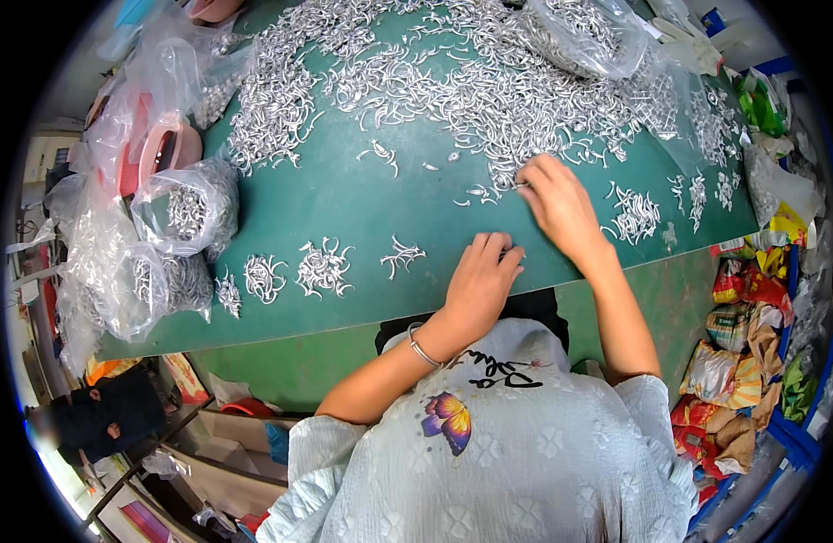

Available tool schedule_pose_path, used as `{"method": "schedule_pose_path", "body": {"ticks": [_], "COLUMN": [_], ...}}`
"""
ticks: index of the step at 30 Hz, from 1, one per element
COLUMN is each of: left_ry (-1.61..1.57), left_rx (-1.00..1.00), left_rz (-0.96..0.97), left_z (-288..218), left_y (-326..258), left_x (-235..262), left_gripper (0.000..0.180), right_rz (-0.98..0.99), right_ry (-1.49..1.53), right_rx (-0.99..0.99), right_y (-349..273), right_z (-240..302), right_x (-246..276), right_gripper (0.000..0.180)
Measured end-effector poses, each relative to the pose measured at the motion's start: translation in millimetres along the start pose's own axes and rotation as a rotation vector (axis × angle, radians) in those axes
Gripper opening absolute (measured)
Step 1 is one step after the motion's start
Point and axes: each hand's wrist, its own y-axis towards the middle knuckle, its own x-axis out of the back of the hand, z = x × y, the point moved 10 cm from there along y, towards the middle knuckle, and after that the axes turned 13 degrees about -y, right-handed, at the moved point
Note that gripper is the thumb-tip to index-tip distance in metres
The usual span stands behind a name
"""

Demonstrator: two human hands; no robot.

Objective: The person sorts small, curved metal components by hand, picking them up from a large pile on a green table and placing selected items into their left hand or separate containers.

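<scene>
A large heap of small curved silver metal pieces (416, 95) spreads over the far half of the green table (362, 195). At the heap's near edge my right hand (559, 206) has its fingertips pinched together, at one of the small pieces. Closer to the table's front edge, my left hand (478, 285) is curled with thumb and fingers drawn together; whatever they hold is too small or hidden to name. To its left lie separate little piles: a sparse pile (403, 257), a bigger pile (324, 269) and a rounded pile (265, 278). Another pile (634, 215) is right of my right hand.
Clear plastic bags filled with silver pieces (188, 206) stand at the left edge near a pink basket (170, 149). An open plastic bag (590, 41) lies on the heap. Colourful packages (729, 371) crowd a rack on the right. A person in dark clothes (109, 418) is at lower left.
</scene>
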Motion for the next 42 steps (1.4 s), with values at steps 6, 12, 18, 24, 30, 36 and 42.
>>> {"method": "schedule_pose_path", "body": {"ticks": [6,12,18,24,30,36,42], "left_ry": [-0.032,-0.016,-0.036,-0.049,-0.107,-0.121,-0.024], "left_rx": [-0.082,-0.069,-0.033,0.019,0.093,0.194,0.054], "left_rz": [-0.071,-0.073,-0.090,-0.118,-0.151,-0.106,-0.177], "left_z": [-0.3,0.1,2.8,-3.4,6.5,22.5,5.2], "left_y": [0.7,-1.0,1.8,1.1,-4.5,-11.8,5.7], "left_x": [-3.7,1.0,4.0,16.6,24.7,28.2,40.7], "left_gripper": [0.016,0.016,0.019,0.033,0.035,0.032,0.036], "right_rz": [-0.170,-0.051,-0.227,-0.162,-0.111,-0.038,0.046], "right_ry": [0.051,-0.007,0.112,0.039,-0.242,0.120,0.082], "right_rx": [0.032,0.081,-0.149,-0.239,-0.144,-0.150,-0.082], "right_y": [9.3,8.3,3.6,-3.2,-2.7,-21.2,-12.3], "right_z": [-3.8,1.2,-61.2,-52.4,-13.5,-32.0,-17.0], "right_x": [28.0,5.4,31.6,34.1,9.6,20.3,19.5], "right_gripper": [0.025,0.023,0.010,0.013,0.014,0.012,0.014]}}
